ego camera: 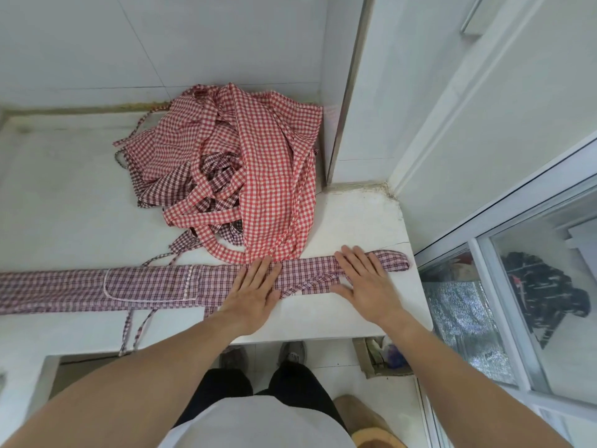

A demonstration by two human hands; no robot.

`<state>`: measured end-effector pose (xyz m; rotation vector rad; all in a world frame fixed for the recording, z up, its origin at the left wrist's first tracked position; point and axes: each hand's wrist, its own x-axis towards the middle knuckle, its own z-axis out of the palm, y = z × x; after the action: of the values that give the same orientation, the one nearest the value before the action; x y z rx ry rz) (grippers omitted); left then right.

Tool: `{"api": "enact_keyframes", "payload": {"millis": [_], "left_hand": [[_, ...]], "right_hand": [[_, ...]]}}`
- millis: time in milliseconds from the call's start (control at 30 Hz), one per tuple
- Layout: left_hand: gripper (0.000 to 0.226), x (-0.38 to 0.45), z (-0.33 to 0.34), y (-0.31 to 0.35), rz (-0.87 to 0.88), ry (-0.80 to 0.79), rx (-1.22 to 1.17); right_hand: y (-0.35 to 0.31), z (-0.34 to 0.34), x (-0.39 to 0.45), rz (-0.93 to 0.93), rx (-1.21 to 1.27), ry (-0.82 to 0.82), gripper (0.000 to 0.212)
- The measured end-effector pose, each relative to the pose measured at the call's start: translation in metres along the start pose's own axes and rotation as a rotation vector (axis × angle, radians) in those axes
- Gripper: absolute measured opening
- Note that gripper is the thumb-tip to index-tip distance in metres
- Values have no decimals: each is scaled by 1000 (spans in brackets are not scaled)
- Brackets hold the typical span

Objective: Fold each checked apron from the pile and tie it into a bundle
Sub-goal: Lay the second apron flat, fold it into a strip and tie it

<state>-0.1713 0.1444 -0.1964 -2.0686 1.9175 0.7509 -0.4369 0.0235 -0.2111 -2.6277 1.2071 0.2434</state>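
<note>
— What do we have, starting with the biggest thing?

— We stand at a white stone counter (355, 215) set in a corner of white tiled walls (97, 43), with a metal-framed glass sliding door (517, 253) at our right. We can read no brand, label or writing anywhere.

— And the aprons?

— The pile of checked aprons (232, 156), red-and-white with darker maroon ones tangled in, sits at the back of the counter against the corner. In front of it, along the near edge, lies the folded maroon checked apron (155, 286), a long flat strip with a white-trimmed pocket, running off the left of the view. Its thin ties (129, 331) hang over the counter's front edge.

— Our hands?

— Both lie flat, fingers straight. Our left hand (255, 289) presses on the strip near its right end; our right hand (365, 279) presses just beside it on the narrow strap part, whose loop (394, 261) reaches past our fingertips.
</note>
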Motion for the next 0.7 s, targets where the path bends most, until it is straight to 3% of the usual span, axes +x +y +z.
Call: {"api": "enact_keyframes", "payload": {"millis": [300, 467, 600, 700], "left_hand": [[69, 0, -4, 3, -14, -33, 13], [61, 2, -26, 35, -87, 155, 17], [54, 10, -33, 62, 228, 380, -93], [63, 16, -34, 78, 332, 222, -55]], "right_hand": [[47, -29, -11, 33, 5, 194, 36], [37, -47, 2, 259, 247, 38, 34], [39, -55, 6, 363, 327, 4, 30], [47, -62, 5, 438, 475, -23, 24]]}}
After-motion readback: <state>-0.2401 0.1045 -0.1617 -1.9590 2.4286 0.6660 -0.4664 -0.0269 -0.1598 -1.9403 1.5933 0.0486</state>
